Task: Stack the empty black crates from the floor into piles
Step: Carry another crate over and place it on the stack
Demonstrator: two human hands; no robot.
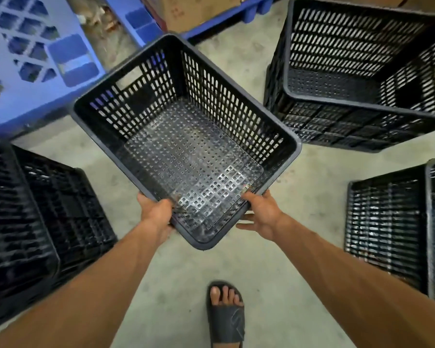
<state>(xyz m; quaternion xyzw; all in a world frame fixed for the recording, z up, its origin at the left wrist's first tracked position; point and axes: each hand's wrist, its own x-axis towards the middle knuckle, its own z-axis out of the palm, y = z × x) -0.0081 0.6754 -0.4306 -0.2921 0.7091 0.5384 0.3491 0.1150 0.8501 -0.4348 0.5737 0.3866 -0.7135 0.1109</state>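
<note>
An empty black slotted crate (pixel 186 136) hangs above the concrete floor in the middle of the view, mouth up and turned diagonally. My left hand (pixel 156 214) grips its near rim at the left. My right hand (pixel 261 214) holds the same rim at the right, fingers partly spread under the edge. A pile of black crates (pixel 357 79) stands at the upper right, open side up. Another black crate (pixel 397 222) lies at the right edge. More black crates (pixel 35 217) sit at the left, blurred.
Blue plastic pallets (pixel 35 54) lie at the upper left and along the back. A cardboard box (pixel 186 11) stands on a pallet at the top. My sandalled foot (pixel 225 315) is on the concrete floor (pixel 176 285) below the held crate.
</note>
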